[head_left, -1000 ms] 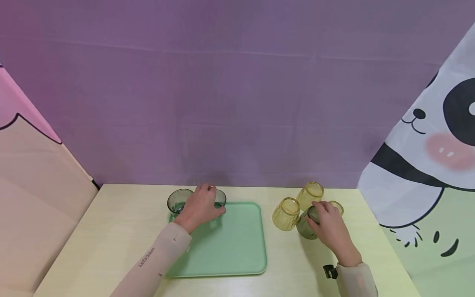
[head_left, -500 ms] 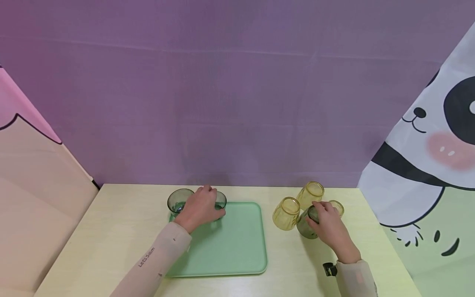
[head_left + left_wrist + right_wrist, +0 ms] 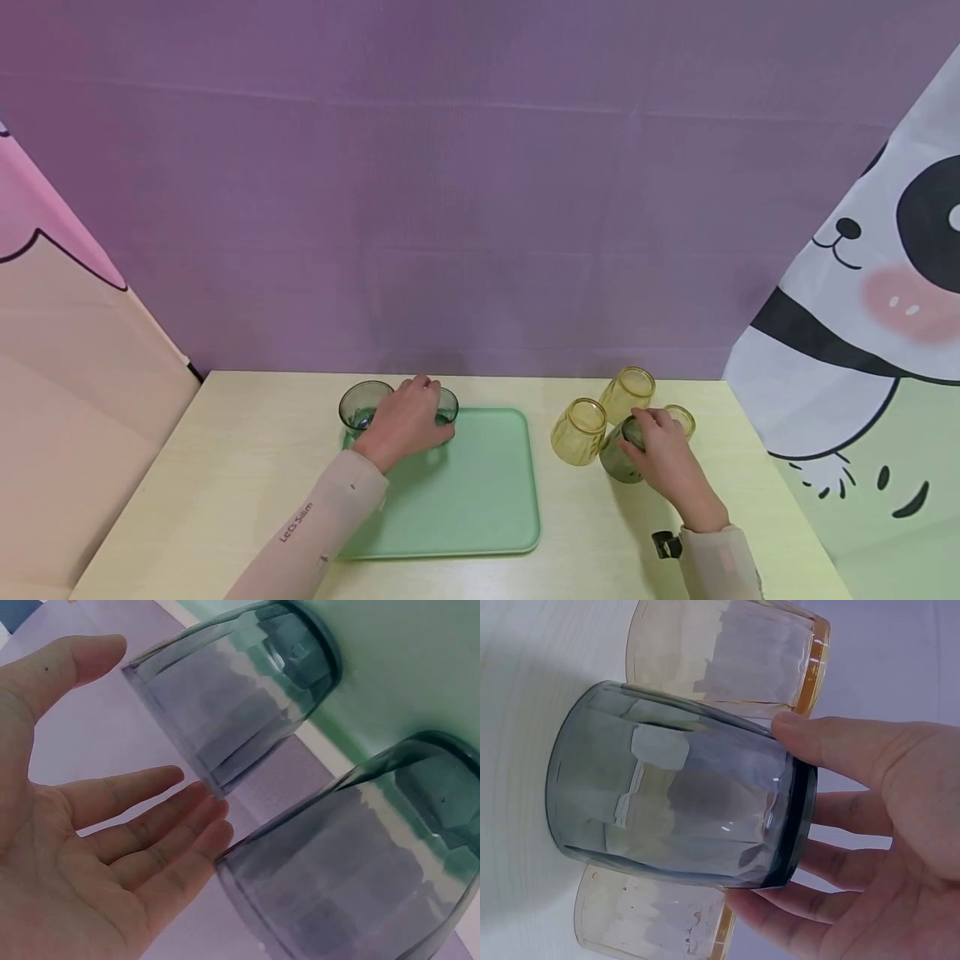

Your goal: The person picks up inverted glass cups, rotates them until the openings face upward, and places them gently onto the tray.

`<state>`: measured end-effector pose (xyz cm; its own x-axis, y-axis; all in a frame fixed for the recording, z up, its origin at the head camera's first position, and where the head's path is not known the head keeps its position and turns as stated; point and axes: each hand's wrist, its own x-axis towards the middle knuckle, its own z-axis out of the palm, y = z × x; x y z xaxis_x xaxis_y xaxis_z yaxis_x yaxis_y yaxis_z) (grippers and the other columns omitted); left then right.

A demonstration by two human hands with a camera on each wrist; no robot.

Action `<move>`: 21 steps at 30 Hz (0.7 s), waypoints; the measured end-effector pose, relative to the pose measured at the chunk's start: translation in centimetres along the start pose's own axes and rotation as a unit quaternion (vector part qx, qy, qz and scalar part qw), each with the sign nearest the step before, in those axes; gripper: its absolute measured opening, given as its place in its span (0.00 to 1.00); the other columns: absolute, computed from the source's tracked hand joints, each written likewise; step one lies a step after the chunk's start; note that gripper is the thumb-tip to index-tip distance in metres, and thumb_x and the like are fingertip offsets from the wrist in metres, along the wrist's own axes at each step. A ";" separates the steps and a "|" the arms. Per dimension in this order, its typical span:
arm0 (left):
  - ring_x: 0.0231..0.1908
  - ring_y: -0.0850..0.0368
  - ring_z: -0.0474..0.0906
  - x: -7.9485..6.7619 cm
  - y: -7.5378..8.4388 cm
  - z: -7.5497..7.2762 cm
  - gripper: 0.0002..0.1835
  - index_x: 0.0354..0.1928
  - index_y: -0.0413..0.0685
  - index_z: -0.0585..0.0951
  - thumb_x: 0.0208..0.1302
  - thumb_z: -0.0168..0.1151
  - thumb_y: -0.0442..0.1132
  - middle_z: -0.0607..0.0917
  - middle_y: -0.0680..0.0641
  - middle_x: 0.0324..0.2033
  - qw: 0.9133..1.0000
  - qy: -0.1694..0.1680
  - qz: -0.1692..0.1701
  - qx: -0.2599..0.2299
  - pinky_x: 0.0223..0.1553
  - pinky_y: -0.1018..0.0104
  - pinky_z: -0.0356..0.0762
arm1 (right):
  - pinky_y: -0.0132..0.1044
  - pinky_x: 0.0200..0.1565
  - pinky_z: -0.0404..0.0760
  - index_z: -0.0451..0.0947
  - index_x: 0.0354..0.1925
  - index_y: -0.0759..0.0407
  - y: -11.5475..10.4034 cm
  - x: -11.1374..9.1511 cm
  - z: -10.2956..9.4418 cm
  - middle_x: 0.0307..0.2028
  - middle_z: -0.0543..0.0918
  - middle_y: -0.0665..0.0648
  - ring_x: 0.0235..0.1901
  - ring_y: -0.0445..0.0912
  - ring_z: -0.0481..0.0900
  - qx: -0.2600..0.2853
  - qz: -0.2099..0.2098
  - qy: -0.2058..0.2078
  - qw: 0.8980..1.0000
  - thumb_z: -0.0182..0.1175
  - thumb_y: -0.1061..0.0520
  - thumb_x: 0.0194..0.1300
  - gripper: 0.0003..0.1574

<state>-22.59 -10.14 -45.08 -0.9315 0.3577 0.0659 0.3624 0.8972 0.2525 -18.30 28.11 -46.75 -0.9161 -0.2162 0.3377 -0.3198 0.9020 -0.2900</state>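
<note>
Two smoky green drinking glasses stand upright at the back left of the green tray. My left hand is over the right one, with the left glass beside it. In the left wrist view the thumb and loosely bent fingers spread around the rim of the nearer-to-thumb glass, fingertips right at the rim. On the table at right, my right hand holds an upside-down smoky green glass by its base, thumb on one side and fingers on the other; its rim is down at the tabletop.
Upside-down yellow glasses surround the right-hand glass: one at its left, one behind, and another yellow glass partly hidden behind the hand. A purple cloth backdrop rises at the table's far edge.
</note>
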 end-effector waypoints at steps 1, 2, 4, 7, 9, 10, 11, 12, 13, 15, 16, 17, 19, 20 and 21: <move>0.51 0.40 0.76 0.0 0.0 -0.1 0.32 0.54 0.30 0.79 0.55 0.69 0.49 0.78 0.37 0.52 1.000 0.000 -0.001 0.000 0.45 0.49 0.81 | 0.63 0.48 0.76 0.73 0.54 0.82 0.0 0.0 0.0 0.47 0.76 0.78 0.46 0.72 0.75 -0.001 -0.002 0.001 1.000 0.73 0.64 0.57 0.32; 0.52 0.40 0.76 -0.1 0.1 -0.2 0.32 0.55 0.30 0.78 0.56 0.69 0.49 0.78 0.36 0.53 1.000 0.001 -0.001 0.000 0.45 0.49 0.81 | 0.63 0.48 0.76 0.73 0.54 0.82 0.0 0.0 0.0 0.47 0.76 0.78 0.46 0.72 0.75 -0.001 -0.005 0.003 1.000 0.73 0.64 0.57 0.32; 0.54 0.39 0.75 -0.3 0.2 -0.4 0.33 0.57 0.31 0.78 0.57 0.69 0.50 0.78 0.36 0.55 1.000 0.002 -0.002 -0.004 0.47 0.49 0.81 | 0.63 0.48 0.76 0.73 0.54 0.83 -0.1 -0.1 -0.1 0.46 0.76 0.78 0.45 0.72 0.75 -0.003 -0.009 0.007 1.000 0.73 0.64 0.57 0.32; 0.56 0.40 0.75 -0.6 0.4 -0.7 0.34 0.58 0.32 0.78 0.59 0.69 0.52 0.78 0.37 0.57 1.000 0.007 -0.001 -0.015 0.50 0.49 0.80 | 0.64 0.47 0.77 0.73 0.53 0.82 -0.4 -0.3 -0.4 0.46 0.76 0.78 0.45 0.73 0.75 -0.003 -0.015 0.014 1.000 0.74 0.65 0.56 0.32; 0.57 0.41 0.75 -0.9 0.6 -0.9 0.34 0.59 0.33 0.77 0.59 0.69 0.53 0.78 0.38 0.58 1.000 0.013 -0.001 -0.026 0.52 0.49 0.79 | 0.64 0.47 0.77 0.74 0.53 0.82 -0.6 -0.4 -0.6 0.46 0.76 0.78 0.44 0.73 0.75 -0.003 -0.019 0.017 1.000 0.74 0.65 0.55 0.32; 0.57 0.41 0.75 -1.1 0.6 -1.0 0.35 0.60 0.33 0.77 0.59 0.70 0.53 0.78 0.38 0.58 0.999 0.018 0.000 -0.032 0.53 0.49 0.78 | 0.64 0.46 0.77 0.74 0.53 0.82 -0.7 -0.5 -0.7 0.45 0.76 0.78 0.44 0.73 0.75 -0.003 -0.020 0.017 1.000 0.74 0.65 0.55 0.32; 0.57 0.42 0.75 -1.3 0.7 -1.1 0.35 0.60 0.33 0.77 0.59 0.70 0.53 0.78 0.38 0.58 0.999 0.023 -0.001 -0.038 0.53 0.49 0.78 | 0.63 0.46 0.77 0.74 0.53 0.82 -0.9 -0.6 -0.8 0.45 0.76 0.77 0.44 0.73 0.76 -0.003 -0.022 0.017 1.000 0.74 0.65 0.55 0.32; 0.58 0.42 0.75 -1.5 0.8 -1.2 0.35 0.60 0.34 0.77 0.59 0.70 0.52 0.78 0.38 0.58 0.999 0.028 -0.003 -0.045 0.54 0.49 0.77 | 0.63 0.46 0.77 0.74 0.53 0.82 -0.9 -0.6 -0.9 0.45 0.77 0.77 0.44 0.72 0.76 -0.004 -0.023 0.016 1.000 0.75 0.64 0.55 0.32; 0.58 0.42 0.75 -1.7 0.9 -1.3 0.34 0.60 0.34 0.77 0.59 0.70 0.53 0.78 0.38 0.58 0.998 0.032 -0.004 -0.049 0.55 0.49 0.77 | 0.62 0.46 0.77 0.74 0.53 0.82 -1.0 -0.7 -1.0 0.45 0.77 0.76 0.44 0.72 0.76 -0.003 -0.025 0.016 1.000 0.75 0.64 0.55 0.32; 0.59 0.43 0.75 -2.1 1.0 -1.4 0.35 0.61 0.35 0.77 0.59 0.70 0.53 0.78 0.39 0.58 0.998 0.038 -0.008 -0.056 0.55 0.49 0.77 | 0.62 0.46 0.78 0.74 0.53 0.81 -1.2 -0.8 -1.2 0.44 0.77 0.76 0.43 0.71 0.76 -0.005 -0.028 0.017 0.999 0.75 0.64 0.55 0.33; 0.59 0.42 0.75 -2.3 1.1 -1.4 0.35 0.61 0.36 0.77 0.59 0.70 0.54 0.78 0.39 0.59 0.997 0.040 -0.010 -0.058 0.55 0.48 0.77 | 0.61 0.46 0.78 0.74 0.53 0.81 -1.4 -0.9 -1.4 0.43 0.77 0.75 0.43 0.70 0.77 -0.005 -0.028 0.017 0.999 0.75 0.63 0.55 0.33; 0.59 0.42 0.74 -2.6 1.2 -1.5 0.35 0.62 0.37 0.77 0.59 0.70 0.54 0.78 0.40 0.59 0.997 0.043 -0.013 -0.062 0.55 0.48 0.77 | 0.61 0.46 0.78 0.74 0.52 0.81 -1.4 -1.0 -1.5 0.43 0.77 0.75 0.43 0.70 0.77 -0.004 -0.028 0.017 0.999 0.75 0.63 0.55 0.33; 0.59 0.42 0.74 -3.0 1.4 -1.6 0.36 0.63 0.39 0.77 0.59 0.70 0.55 0.77 0.41 0.60 0.996 0.047 -0.017 -0.068 0.54 0.47 0.77 | 0.61 0.46 0.78 0.75 0.52 0.81 -1.7 -1.2 -1.8 0.43 0.77 0.75 0.43 0.70 0.77 -0.001 -0.026 0.015 1.000 0.76 0.62 0.55 0.33; 0.59 0.42 0.74 -3.3 1.5 -1.6 0.36 0.63 0.39 0.77 0.59 0.70 0.56 0.77 0.41 0.60 0.996 0.050 -0.020 -0.072 0.53 0.46 0.78 | 0.62 0.46 0.78 0.75 0.52 0.81 -1.8 -1.3 -1.9 0.43 0.77 0.75 0.43 0.70 0.77 0.002 -0.023 0.012 1.000 0.76 0.62 0.55 0.33; 0.59 0.41 0.74 -3.6 1.6 -1.7 0.37 0.64 0.40 0.76 0.59 0.70 0.56 0.77 0.41 0.60 0.995 0.055 -0.021 -0.075 0.53 0.46 0.78 | 0.62 0.47 0.78 0.75 0.53 0.81 -1.9 -1.4 -2.0 0.44 0.77 0.75 0.44 0.70 0.77 0.008 -0.019 0.008 1.000 0.76 0.61 0.55 0.34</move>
<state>-18.72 -10.39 -43.23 -0.9463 0.2838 0.1549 0.3227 0.8586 0.3984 -15.95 27.43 -44.83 -0.8994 -0.2433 0.3631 -0.3575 0.8875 -0.2908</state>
